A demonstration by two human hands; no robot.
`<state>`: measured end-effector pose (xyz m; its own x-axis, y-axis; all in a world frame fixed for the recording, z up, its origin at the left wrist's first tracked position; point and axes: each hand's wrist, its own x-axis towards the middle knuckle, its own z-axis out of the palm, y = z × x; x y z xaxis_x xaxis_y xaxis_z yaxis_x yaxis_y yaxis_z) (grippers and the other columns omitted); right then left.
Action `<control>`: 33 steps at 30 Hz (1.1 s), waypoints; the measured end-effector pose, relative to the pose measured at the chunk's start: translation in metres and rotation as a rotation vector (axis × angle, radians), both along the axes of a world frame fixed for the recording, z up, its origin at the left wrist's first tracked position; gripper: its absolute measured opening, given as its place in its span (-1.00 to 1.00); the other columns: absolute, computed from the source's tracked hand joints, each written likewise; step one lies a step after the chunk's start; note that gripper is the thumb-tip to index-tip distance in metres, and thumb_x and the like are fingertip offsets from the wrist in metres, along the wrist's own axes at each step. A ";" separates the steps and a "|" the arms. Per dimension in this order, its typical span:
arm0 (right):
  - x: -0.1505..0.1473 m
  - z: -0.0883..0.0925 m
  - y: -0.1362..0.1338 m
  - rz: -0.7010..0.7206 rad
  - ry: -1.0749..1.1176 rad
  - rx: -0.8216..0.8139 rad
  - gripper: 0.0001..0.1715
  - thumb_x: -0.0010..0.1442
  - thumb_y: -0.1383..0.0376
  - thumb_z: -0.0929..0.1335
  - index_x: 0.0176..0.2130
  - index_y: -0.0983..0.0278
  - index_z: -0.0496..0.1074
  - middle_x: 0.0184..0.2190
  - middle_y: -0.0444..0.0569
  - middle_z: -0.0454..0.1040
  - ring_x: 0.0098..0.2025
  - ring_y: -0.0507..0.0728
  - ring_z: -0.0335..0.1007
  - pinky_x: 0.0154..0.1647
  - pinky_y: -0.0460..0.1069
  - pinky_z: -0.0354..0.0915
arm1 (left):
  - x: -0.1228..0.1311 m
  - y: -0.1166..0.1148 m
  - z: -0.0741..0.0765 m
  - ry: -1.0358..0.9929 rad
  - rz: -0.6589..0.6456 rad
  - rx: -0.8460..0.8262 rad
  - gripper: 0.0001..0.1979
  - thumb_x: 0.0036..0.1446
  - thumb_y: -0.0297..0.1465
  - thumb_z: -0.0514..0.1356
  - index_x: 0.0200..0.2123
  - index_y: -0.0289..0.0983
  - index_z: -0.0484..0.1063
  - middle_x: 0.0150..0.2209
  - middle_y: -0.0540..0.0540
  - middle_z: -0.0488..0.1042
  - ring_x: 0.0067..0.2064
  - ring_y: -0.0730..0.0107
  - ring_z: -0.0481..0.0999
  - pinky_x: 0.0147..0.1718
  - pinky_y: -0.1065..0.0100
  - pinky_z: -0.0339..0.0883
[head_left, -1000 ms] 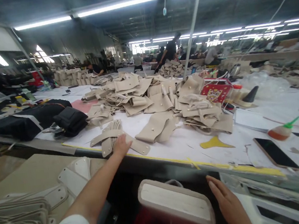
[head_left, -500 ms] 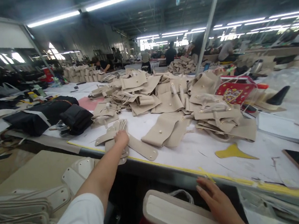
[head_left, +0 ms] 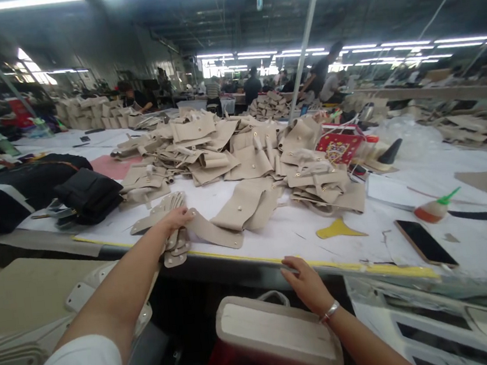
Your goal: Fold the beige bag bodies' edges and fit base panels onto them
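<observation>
My left hand (head_left: 178,219) is closed on the near end of a beige leather strap piece (head_left: 214,231) with small metal studs. The strap's far end rests on the white tabletop (head_left: 196,196). Under and beside that hand lies a fanned stack of similar strap pieces (head_left: 176,254), partly over the table edge. My right hand (head_left: 304,281) hangs empty at the table's front edge, fingers apart. Below it, a beige bag (head_left: 280,333) with a pale flat base and a loop handle sits over my lap.
A large heap of beige bag panels (head_left: 250,161) covers the middle of the table. Black bags (head_left: 89,194) lie at the left. Toward the right are a yellow scrap (head_left: 340,229), a phone (head_left: 425,242) and a glue bottle (head_left: 432,211). More strap pieces (head_left: 13,361) are piled lower left.
My left hand has lifted one end of a strap piece from the stack. My right hand has moved up to the table edge. The view has turned right.
</observation>
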<state>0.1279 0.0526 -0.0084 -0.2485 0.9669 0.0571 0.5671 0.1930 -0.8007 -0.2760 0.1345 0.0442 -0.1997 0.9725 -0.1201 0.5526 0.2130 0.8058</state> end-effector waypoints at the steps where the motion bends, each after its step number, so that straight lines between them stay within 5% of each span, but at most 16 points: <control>1: -0.003 0.001 0.002 -0.002 -0.007 0.003 -0.61 0.08 0.15 0.25 -0.16 0.33 0.38 -0.07 0.13 0.36 -0.01 0.19 0.28 0.00 0.11 0.27 | 0.002 -0.007 0.005 -0.072 -0.026 0.012 -0.70 -0.10 -0.23 0.21 -0.35 -0.32 0.34 -0.34 -0.17 0.45 -0.21 0.10 0.46 -0.27 0.15 0.34; 4: -0.012 0.008 0.004 -0.028 -0.005 -0.053 -0.58 0.06 0.18 0.29 -0.12 0.36 0.36 -0.09 0.14 0.37 -0.06 0.20 0.32 0.04 0.13 0.22 | 0.016 -0.031 0.023 -0.286 -0.093 0.058 -0.63 -0.10 -0.17 0.22 -0.27 -0.28 0.30 -0.29 -0.11 0.44 -0.26 0.26 0.47 -0.30 0.22 0.38; 9: -0.007 0.026 -0.009 -0.080 0.322 -0.478 -0.35 0.05 0.13 0.33 0.09 0.29 0.16 0.15 0.18 0.15 -0.01 0.19 0.31 0.00 0.11 0.27 | 0.071 -0.088 0.040 -0.792 -0.189 0.132 -0.67 -0.07 -0.36 0.27 -0.20 -0.24 0.31 -0.34 0.02 0.44 -0.37 0.48 0.46 -0.39 0.39 0.44; 16: 0.051 0.040 -0.055 0.056 0.739 -0.876 -0.39 0.16 -0.14 0.10 -0.09 0.24 0.29 -0.31 -0.02 0.46 -0.44 0.07 0.42 -0.52 -0.04 0.37 | 0.156 -0.158 0.014 -1.116 -0.012 0.047 -0.65 -0.12 -0.43 0.33 -0.19 -0.28 0.40 -0.30 0.00 0.51 -0.36 0.47 0.50 -0.35 0.43 0.48; 20: 0.081 0.031 -0.092 -0.089 0.709 -0.761 -0.57 0.07 -0.04 0.30 -0.36 0.28 0.29 -0.60 -0.21 0.32 -0.63 -0.05 0.23 -0.70 -0.17 0.19 | 0.182 -0.186 -0.012 -1.042 0.109 -0.093 -0.60 -0.22 -0.39 0.38 -0.24 -0.25 0.41 -0.33 -0.02 0.52 -0.39 0.43 0.50 -0.38 0.42 0.49; 24: 0.095 0.021 -0.115 -0.161 0.653 -0.788 -0.61 -0.03 0.05 0.40 -0.36 0.28 0.29 -0.52 -0.21 0.38 -0.51 -0.03 0.34 -0.54 -0.13 0.33 | 0.186 -0.209 -0.030 -0.927 0.254 -0.140 -0.56 -0.35 -0.35 0.43 -0.31 -0.23 0.41 -0.37 0.03 0.50 -0.41 0.49 0.48 -0.43 0.52 0.46; 28: 0.098 0.016 -0.118 -0.107 0.514 -0.809 -0.64 -0.03 0.06 0.39 -0.40 0.30 0.31 -0.54 -0.18 0.40 -0.51 -0.02 0.36 -0.49 -0.11 0.33 | 0.187 -0.222 -0.038 -0.852 0.338 -0.168 -0.57 -0.39 -0.32 0.44 -0.37 -0.22 0.40 -0.37 0.06 0.48 -0.37 0.52 0.46 -0.41 0.59 0.43; 33: 0.101 0.005 -0.107 -0.064 0.125 -0.574 -0.62 0.07 0.04 0.31 -0.49 0.31 0.34 -0.65 -0.16 0.38 -0.59 -0.03 0.28 -0.57 -0.15 0.15 | 0.194 -0.224 -0.045 -0.781 0.339 -0.167 -0.65 -0.29 -0.28 0.40 -0.40 -0.21 0.38 -0.39 0.09 0.46 -0.37 0.53 0.43 -0.41 0.62 0.42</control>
<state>0.2289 -0.0544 -0.0032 -0.2140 0.8646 -0.4546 0.4575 -0.3225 -0.8286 -0.0817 -0.0891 -0.0006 -0.2764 0.8327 -0.4798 -0.2607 0.4155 0.8714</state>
